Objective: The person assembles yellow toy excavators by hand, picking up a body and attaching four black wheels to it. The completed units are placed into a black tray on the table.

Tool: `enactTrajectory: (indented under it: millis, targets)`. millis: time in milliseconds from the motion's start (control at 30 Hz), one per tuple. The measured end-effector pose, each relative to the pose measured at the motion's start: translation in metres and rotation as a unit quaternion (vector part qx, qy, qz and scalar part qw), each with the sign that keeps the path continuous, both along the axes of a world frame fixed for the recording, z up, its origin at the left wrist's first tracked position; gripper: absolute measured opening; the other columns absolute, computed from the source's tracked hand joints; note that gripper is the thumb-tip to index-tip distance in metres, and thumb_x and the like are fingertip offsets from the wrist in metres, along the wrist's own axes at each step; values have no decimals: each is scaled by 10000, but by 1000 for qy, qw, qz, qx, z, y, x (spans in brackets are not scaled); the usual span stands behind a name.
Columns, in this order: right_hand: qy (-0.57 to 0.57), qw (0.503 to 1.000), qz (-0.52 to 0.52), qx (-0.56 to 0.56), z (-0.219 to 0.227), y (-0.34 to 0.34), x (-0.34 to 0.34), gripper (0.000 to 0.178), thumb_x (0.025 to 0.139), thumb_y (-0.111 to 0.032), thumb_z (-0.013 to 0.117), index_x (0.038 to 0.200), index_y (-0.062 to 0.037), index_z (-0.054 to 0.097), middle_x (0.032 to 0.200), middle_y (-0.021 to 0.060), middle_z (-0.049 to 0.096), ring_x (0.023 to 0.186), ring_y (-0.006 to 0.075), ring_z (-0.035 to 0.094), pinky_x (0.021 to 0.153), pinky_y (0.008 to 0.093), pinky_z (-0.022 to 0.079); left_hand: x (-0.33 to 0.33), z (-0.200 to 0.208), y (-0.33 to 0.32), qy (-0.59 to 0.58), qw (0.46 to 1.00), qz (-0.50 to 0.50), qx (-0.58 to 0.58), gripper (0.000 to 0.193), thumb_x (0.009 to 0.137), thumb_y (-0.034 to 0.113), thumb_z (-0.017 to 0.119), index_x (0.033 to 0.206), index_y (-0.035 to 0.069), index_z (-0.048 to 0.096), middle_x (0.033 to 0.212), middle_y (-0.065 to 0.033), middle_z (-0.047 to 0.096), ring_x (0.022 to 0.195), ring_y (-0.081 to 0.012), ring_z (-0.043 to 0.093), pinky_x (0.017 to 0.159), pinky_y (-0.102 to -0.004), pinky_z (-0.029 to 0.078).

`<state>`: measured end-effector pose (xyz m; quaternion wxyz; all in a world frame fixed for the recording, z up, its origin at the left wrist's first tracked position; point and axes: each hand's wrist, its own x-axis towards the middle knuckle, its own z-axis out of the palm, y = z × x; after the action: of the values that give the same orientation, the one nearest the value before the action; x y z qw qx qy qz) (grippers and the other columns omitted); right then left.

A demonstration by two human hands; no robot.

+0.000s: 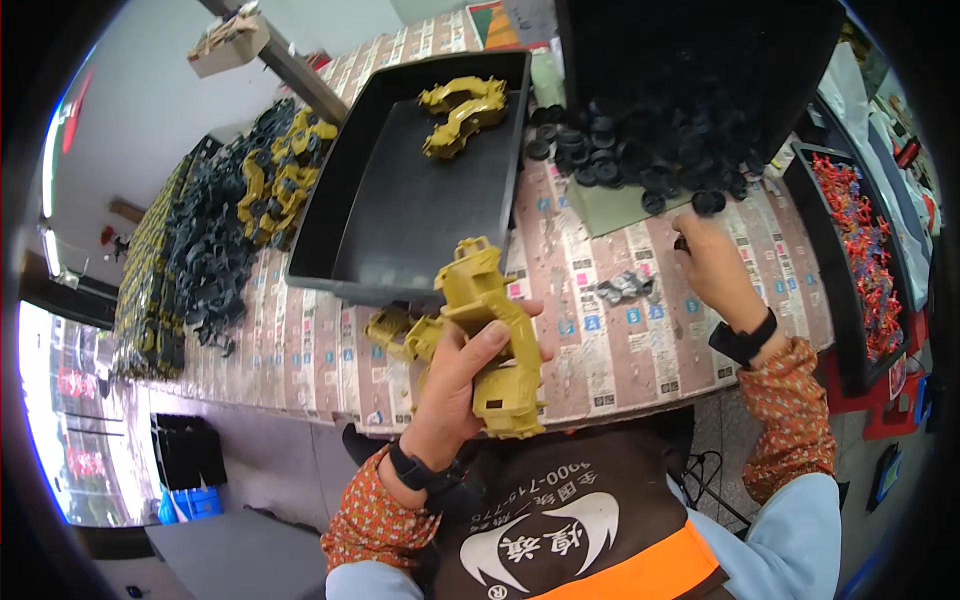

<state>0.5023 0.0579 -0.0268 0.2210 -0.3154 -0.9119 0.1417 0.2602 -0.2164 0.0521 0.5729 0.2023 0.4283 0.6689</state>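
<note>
My left hand [455,385] is wrapped round a yellow moulded plastic part [512,385], a curved frame with boxy ends, held tilted over the front edge of the table. Another yellow piece [393,333] shows behind that hand; whether it is held too, I cannot tell. On the right, my right hand [718,275] is closed in a pinch on a small black piece [682,243], mostly hidden by the fingers. It hovers just in front of a heap of round black caps [600,150]. Two curved yellow parts [465,110] lie in a black tray [410,210].
Dark and yellow plastic parts [210,220] pile up at the left, beside stacked yellow-and-black pieces [150,290]. A crumpled silvery scrap [625,288] lies on the patterned table [640,365]. A large black bin [700,60] stands behind the caps. Small red and blue pieces [858,250] fill a tray at right.
</note>
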Motion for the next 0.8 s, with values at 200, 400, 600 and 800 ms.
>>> enactTrajectory:
  millis: [200, 400, 600, 800]
  targets:
    - [119, 867, 38, -482, 70, -95, -58, 279, 944, -65, 695, 1210, -7, 631, 953, 114, 705, 793, 117, 703, 632, 260, 570, 5, -12, -1, 13, 1000, 21, -17, 541, 1010, 224, 678, 1455, 38, 431, 1327, -162, 633, 1070, -268, 712, 838, -355, 621]
    - [247, 757, 133, -590, 62, -126, -95, 348, 1013, 47, 525, 1358, 9, 553, 1223, 98, 648, 989, 136, 701, 874, 285, 612, 14, -18, -10, 75, 997, 20, -3, 698, 998, 118, 684, 1541, 128, 244, 1343, -176, 611, 1102, -274, 695, 898, -407, 609]
    - [270, 798, 129, -523, 55, -148, -102, 291, 985, 33, 560, 1273, 52, 597, 1069, 119, 719, 998, 138, 702, 838, 301, 583, 20, -29, -12, 148, 986, 69, 38, 766, 1006, 16, 622, 1595, 181, 161, 1443, -114, 485, 1222, -259, 621, 951, -429, 611]
    - [295, 813, 88, -495, 46, -159, -97, 314, 968, 10, 606, 1276, 67, 607, 1070, 161, 752, 970, 153, 720, 842, 317, 575, 24, -33, -12, 235, 968, 82, 33, 776, 1002, 45, 644, 1605, 197, 180, 1453, -89, 482, 1230, -217, 603, 949, -389, 609]
